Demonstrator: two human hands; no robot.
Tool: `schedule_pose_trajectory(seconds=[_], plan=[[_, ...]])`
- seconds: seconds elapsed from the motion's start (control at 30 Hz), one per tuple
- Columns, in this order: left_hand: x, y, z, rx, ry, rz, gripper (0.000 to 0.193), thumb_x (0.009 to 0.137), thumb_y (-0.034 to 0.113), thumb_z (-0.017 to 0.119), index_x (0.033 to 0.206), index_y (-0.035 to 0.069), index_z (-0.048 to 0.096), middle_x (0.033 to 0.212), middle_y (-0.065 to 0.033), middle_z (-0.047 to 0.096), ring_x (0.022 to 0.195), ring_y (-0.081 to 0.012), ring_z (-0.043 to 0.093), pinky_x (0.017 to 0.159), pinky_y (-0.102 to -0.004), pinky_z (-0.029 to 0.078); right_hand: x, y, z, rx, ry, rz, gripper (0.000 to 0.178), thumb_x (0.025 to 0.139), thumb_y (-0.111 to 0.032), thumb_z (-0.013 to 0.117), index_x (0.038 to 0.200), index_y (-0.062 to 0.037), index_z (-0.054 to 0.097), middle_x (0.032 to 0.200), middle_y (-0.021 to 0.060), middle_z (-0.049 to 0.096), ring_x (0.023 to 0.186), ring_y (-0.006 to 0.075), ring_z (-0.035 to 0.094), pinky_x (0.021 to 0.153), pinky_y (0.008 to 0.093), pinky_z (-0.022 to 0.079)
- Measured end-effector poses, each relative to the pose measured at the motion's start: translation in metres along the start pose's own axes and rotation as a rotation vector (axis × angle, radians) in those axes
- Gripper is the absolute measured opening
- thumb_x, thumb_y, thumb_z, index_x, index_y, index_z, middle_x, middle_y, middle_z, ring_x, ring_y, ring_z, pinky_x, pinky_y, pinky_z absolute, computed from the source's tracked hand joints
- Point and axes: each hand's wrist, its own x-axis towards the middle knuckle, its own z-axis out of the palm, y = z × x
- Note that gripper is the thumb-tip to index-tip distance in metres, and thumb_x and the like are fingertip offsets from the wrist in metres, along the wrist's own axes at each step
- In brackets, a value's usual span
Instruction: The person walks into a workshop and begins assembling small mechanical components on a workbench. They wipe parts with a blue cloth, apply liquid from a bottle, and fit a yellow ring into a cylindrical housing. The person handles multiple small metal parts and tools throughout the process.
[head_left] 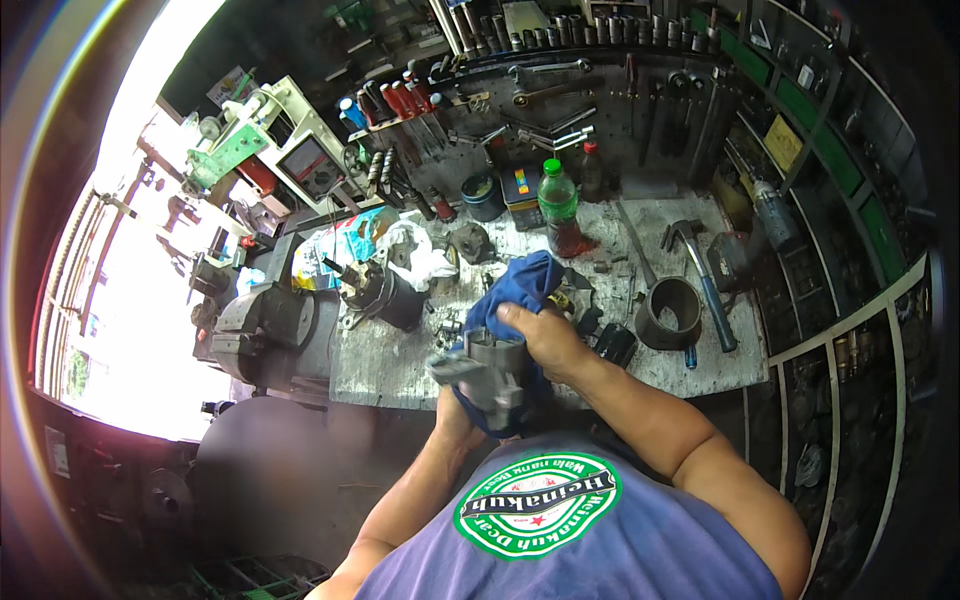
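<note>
A grey cast-metal housing (492, 378) is held up in front of my body, at the near edge of the workbench. My left hand (458, 418) grips it from below; its fingers are mostly hidden behind the metal. My right hand (545, 338) is closed on a blue cloth (520, 283), pressing it at the top of the housing. Part of the cloth also hangs down behind and under the metal. Just beyond, on the bench, lie small dark parts and a dark cylindrical motor body (398, 300) with a shaft sticking out.
On the worn white workbench (375, 365) are a metal cylinder (669, 315), a hammer (708, 290), a green-capped bottle (558, 205) and a dark tub (483, 198). A bench vise (262, 325) stands to the left. Sockets and wrenches line the back wall; shelving is at right.
</note>
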Motion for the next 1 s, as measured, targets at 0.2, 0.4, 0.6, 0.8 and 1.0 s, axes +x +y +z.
schedule_pose_trajectory(seconds=[0.2, 0.4, 0.6, 0.8, 1.0], plan=[[-0.002, 0.035, -0.041, -0.447, -0.215, 0.035, 0.061, 0.112, 0.054, 0.054, 0.144, 0.003, 0.064, 0.131, -0.0199, 0.075, 0.117, -0.0357, 0.075, 0.107, -0.0537, 0.060, -0.010, 0.018, -0.009, -0.498, -0.243, 0.438, 0.045, 0.108, -0.035, 0.075, 0.138, -0.0024, 0.069, 0.134, 0.0126, 0.076, 0.124, 0.0265, 0.073, 0.109, 0.0441, 0.056], [-0.036, 0.052, -0.048, 0.024, 0.157, 0.439, 0.037, 0.112, 0.026, 0.061, 0.136, -0.003, 0.067, 0.129, -0.0176, 0.074, 0.112, -0.0298, 0.075, 0.100, -0.0428, 0.062, -0.032, -0.057, -0.020, -0.990, -0.294, 0.186, 0.089, 0.095, -0.060, 0.083, 0.148, 0.0074, 0.061, 0.109, 0.0235, 0.080, 0.096, 0.0319, 0.080, 0.084, 0.0431, 0.064], [-0.043, 0.033, 0.006, 1.214, -0.055, 0.913, 0.055, 0.113, 0.015, 0.062, 0.160, -0.002, 0.042, 0.156, -0.0179, 0.055, 0.137, -0.0291, 0.061, 0.118, -0.0427, 0.048, -0.048, -0.074, 0.003, -0.852, -0.354, 0.033, 0.121, 0.091, -0.064, 0.087, 0.170, 0.0043, 0.027, 0.143, 0.0262, 0.068, 0.118, 0.0329, 0.075, 0.106, 0.0417, 0.060], [-0.032, 0.009, 0.036, 0.998, -0.205, 0.836, 0.046, 0.115, 0.028, 0.056, 0.147, -0.004, 0.057, 0.145, -0.0186, 0.064, 0.131, -0.0305, 0.063, 0.116, -0.0453, 0.047, -0.066, -0.068, -0.041, -0.624, -0.166, 0.052, 0.110, 0.076, -0.020, 0.103, 0.162, 0.0050, 0.040, 0.146, 0.0193, 0.068, 0.136, 0.0259, 0.063, 0.120, 0.0388, 0.048], [-0.018, 0.065, 0.005, 1.529, 0.516, 0.992, 0.040, 0.113, 0.036, 0.055, 0.132, 0.005, 0.070, 0.131, -0.0074, 0.070, 0.113, -0.0243, 0.069, 0.100, -0.0371, 0.054, -0.100, -0.159, -0.139, -1.057, 0.020, -0.024, 0.103, 0.071, -0.015, 0.101, 0.159, -0.0081, 0.048, 0.140, 0.0158, 0.071, 0.132, 0.0290, 0.068, 0.117, 0.0400, 0.052]])
